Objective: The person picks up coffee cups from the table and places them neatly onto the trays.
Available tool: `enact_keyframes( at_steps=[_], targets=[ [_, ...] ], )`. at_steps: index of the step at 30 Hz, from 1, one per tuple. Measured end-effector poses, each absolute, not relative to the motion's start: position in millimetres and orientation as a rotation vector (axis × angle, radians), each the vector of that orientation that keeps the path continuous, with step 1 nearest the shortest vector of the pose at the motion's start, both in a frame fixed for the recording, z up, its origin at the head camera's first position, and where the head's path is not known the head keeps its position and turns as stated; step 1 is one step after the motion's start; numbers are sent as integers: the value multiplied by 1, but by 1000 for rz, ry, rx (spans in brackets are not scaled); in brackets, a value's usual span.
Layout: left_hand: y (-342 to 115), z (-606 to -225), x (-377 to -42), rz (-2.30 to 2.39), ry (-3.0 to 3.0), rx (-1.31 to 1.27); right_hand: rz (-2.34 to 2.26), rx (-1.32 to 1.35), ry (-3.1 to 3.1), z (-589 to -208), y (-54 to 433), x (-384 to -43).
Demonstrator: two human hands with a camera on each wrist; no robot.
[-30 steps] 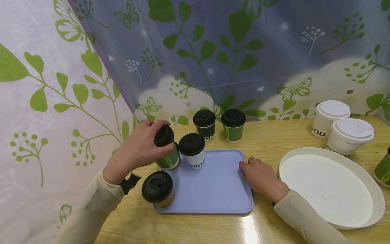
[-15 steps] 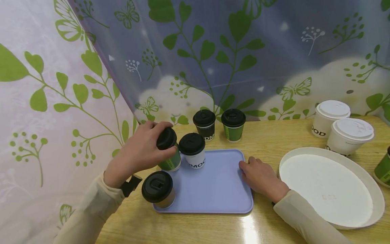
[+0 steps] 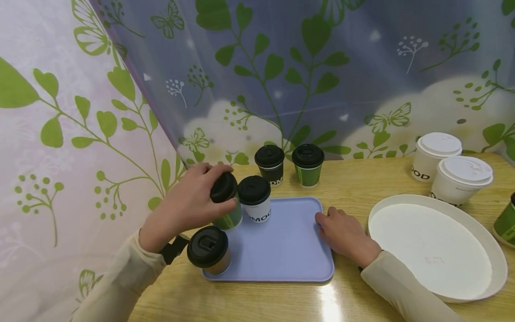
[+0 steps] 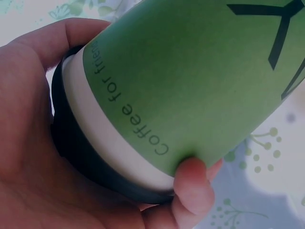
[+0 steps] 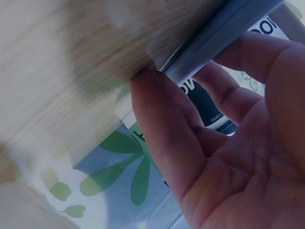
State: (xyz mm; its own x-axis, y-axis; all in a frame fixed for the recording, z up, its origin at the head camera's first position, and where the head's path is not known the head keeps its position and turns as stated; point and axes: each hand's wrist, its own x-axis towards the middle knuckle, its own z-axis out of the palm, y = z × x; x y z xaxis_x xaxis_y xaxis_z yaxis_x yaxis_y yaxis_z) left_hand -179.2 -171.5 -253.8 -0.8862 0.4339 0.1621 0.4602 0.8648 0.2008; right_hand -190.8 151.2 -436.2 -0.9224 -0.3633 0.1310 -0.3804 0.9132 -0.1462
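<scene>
My left hand (image 3: 191, 199) grips a green paper coffee cup (image 4: 190, 86) by its black lid (image 4: 81, 138) and upper wall, over the back left of a lavender tray (image 3: 281, 246). Thumb and fingers go round the cup, and "Coffee for friend" shows below its white rim. Close to its right a white cup (image 3: 259, 212) with a black lid stands on the tray. A brown cup (image 3: 220, 264), also black-lidded, is at the tray's front left corner. My right hand (image 3: 344, 232) pinches the tray's right edge (image 5: 209, 43) between thumb and fingers.
Behind the tray stand a black cup (image 3: 272, 173) and another green cup (image 3: 308, 175). A round white tray (image 3: 438, 255) lies to the right, with two white lidded cups (image 3: 456, 185) behind it. A further green cup (image 3: 508, 223) is cut off at the right edge.
My left hand has moved a little right and toward me with the green cup, bringing it closer to the white cup. The right hand and the lavender tray have stayed put.
</scene>
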Motion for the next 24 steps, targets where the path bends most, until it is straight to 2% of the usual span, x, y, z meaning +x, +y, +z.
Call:
enact_keyframes(
  at_steps=[24],
  targets=[
    [-157, -268, -172, -399, -2933, -793, 254, 566, -2986, -434, 150, -190]
  ],
)
